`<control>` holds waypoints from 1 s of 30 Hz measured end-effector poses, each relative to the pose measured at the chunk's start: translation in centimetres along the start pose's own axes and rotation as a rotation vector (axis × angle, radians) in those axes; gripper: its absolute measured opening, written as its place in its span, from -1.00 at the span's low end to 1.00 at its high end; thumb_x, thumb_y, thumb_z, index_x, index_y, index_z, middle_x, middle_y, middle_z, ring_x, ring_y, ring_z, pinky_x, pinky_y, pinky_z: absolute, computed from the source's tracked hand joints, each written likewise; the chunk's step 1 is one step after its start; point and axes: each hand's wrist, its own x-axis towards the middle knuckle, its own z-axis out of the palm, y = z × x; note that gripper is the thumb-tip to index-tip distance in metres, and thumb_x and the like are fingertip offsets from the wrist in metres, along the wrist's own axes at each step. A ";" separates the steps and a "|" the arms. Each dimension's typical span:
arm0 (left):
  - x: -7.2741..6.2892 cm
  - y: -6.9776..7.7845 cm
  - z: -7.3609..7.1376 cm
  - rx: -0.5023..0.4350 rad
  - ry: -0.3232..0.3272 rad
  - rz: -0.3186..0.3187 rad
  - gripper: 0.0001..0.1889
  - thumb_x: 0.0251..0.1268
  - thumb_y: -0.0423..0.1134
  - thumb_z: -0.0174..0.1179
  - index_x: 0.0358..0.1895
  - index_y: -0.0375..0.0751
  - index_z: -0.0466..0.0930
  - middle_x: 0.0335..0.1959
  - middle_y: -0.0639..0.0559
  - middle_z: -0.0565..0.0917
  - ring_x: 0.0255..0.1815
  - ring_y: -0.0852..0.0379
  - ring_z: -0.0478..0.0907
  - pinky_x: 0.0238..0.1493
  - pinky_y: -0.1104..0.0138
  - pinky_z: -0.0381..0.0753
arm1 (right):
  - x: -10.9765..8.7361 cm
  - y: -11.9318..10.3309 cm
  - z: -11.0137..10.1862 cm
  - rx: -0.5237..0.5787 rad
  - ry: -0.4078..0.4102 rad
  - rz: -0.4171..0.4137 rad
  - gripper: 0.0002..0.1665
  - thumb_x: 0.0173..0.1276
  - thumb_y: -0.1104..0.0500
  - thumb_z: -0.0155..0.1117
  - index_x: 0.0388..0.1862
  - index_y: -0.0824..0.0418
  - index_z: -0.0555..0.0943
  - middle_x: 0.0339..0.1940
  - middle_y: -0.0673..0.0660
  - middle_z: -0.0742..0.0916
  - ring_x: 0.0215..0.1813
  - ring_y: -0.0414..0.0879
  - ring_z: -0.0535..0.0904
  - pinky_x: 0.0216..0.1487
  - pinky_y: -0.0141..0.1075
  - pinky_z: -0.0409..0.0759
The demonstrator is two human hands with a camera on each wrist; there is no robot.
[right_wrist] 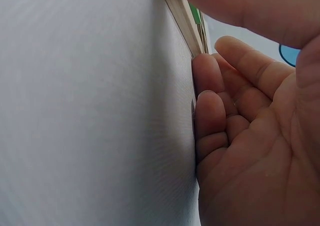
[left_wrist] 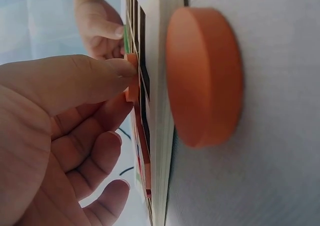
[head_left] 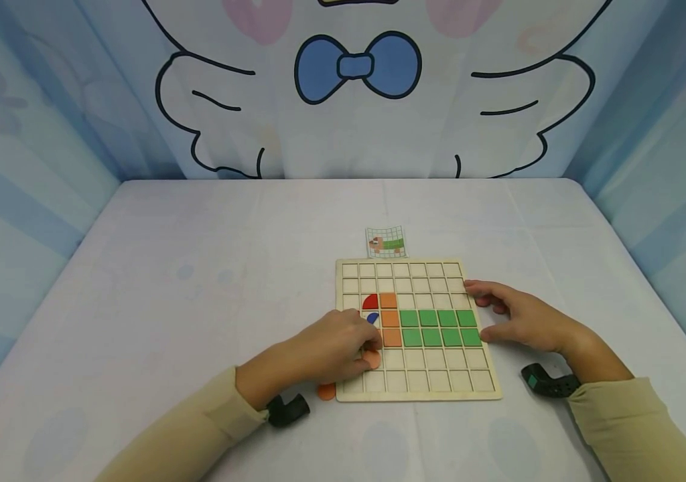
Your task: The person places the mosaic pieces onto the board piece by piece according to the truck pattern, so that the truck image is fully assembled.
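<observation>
My left hand [head_left: 338, 345] pinches a small orange round piece [head_left: 371, 360] between thumb and fingers, over the lower left of a wooden grid board [head_left: 418, 396]. In the left wrist view that orange piece [left_wrist: 132, 76] touches or nearly touches the board's face. Orange squares [head_left: 390, 318] stand in a column beside the hand, with two rows of green squares [head_left: 439, 318] to their right. A red quarter piece [head_left: 370, 302] and a blue-and-white piece [head_left: 372, 318] lie left of the column. My right hand [head_left: 526, 320] rests at the board's right edge, its fingertips touching it.
A second orange disc [head_left: 326, 391] lies on the table against the board's lower left side. Beyond the board's top edge is a small picture card [head_left: 386, 242] with a gridded animal figure. A white cloth covers the table [head_left: 228, 234], with a printed curtain [head_left: 355, 134] behind.
</observation>
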 end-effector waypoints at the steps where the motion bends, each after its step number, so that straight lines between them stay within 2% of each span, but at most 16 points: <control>1: 0.0 0.0 0.0 0.000 -0.004 -0.005 -0.87 0.23 -0.29 0.38 -0.17 -0.12 0.72 -0.25 0.14 0.71 -0.21 0.16 0.53 -0.09 0.31 0.50 | 0.0 0.0 0.0 0.000 0.000 0.001 -0.11 0.19 0.18 0.51 0.47 0.26 0.35 0.48 0.19 0.41 0.23 -0.12 0.40 0.17 -0.59 0.23; 14: 0.1 0.1 -0.1 -0.020 -0.013 -0.008 -0.86 0.23 -0.35 0.37 -0.15 -0.13 0.72 -0.22 0.13 0.72 -0.15 0.15 0.54 -0.05 0.31 0.51 | 0.0 0.1 0.1 -0.011 -0.002 0.001 -0.09 0.19 0.18 0.51 0.48 0.28 0.32 0.47 0.21 0.42 0.23 -0.08 0.40 0.17 -0.57 0.24; 23: 0.2 0.0 0.0 -0.025 0.005 0.019 -0.87 0.23 -0.35 0.37 -0.17 -0.15 0.73 -0.24 0.11 0.72 -0.17 0.15 0.55 -0.06 0.33 0.51 | 0.0 0.1 0.1 -0.027 0.004 0.000 -0.10 0.18 0.17 0.52 0.47 0.28 0.34 0.48 0.20 0.41 0.23 -0.10 0.40 0.17 -0.60 0.23; 30: 0.2 0.0 0.1 -0.021 0.004 0.029 -0.89 0.25 -0.33 0.37 -0.18 -0.15 0.73 -0.25 0.11 0.72 -0.18 0.16 0.56 -0.05 0.33 0.51 | 0.0 0.1 0.1 -0.021 -0.005 0.005 -0.10 0.19 0.18 0.52 0.47 0.29 0.33 0.49 0.21 0.40 0.25 -0.02 0.40 0.17 -0.59 0.24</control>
